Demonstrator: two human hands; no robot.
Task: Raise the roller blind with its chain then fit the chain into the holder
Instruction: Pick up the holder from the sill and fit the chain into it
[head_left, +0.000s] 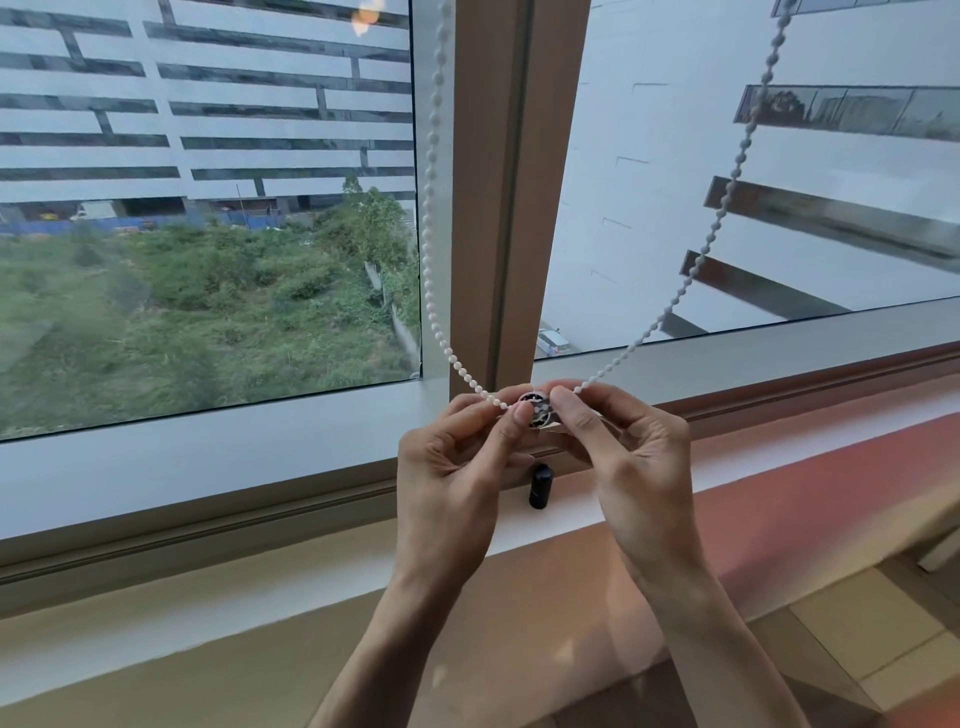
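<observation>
White chain (429, 156) pinched by both hands at holder (536, 410), apparently.

The beaded plastic roller-blind chain (429, 171) is white. The small round chain holder (536, 410) is black and silvery. A short cylinder (540, 486) is glossy black. The window frame upright (498, 182) is tan; the sill (156, 467) is white.

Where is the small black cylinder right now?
The black cylinder lies on the window sill, below and between the left hand and right hand.
</observation>
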